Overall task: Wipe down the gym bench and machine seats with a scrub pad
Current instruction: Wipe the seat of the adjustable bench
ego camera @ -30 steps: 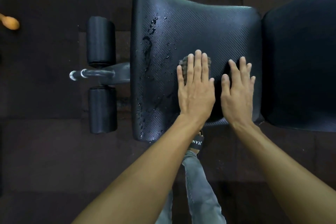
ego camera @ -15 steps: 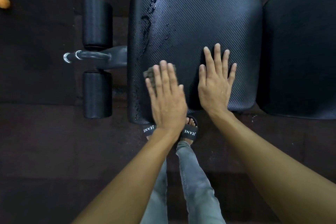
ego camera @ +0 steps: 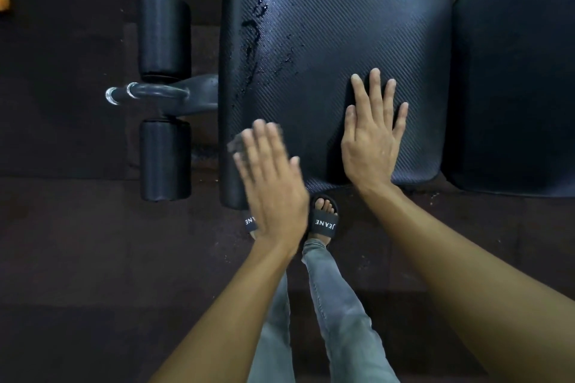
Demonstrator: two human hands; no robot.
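The black textured bench seat pad (ego camera: 357,25) fills the upper middle, with wet streaks and droplets (ego camera: 258,28) on its left part. My left hand (ego camera: 270,183) lies flat, blurred by motion, at the pad's near left corner, pressing a grey scrub pad (ego camera: 234,145); only the pad's left edge shows beyond my fingers. My right hand (ego camera: 370,140) rests flat and open on the seat near its front edge, fingers spread.
A second black pad (ego camera: 516,87) adjoins on the right. Two black foam rollers (ego camera: 164,36) (ego camera: 164,160) on a metal bar (ego camera: 149,93) stick out on the left. My sandalled feet (ego camera: 324,221) stand at the bench edge on dark rubber floor. An orange object (ego camera: 3,5) lies far left.
My left hand has slid the scrub pad from the seat's middle leftward and toward me, to the near left corner. My right hand has stayed planted on the seat.
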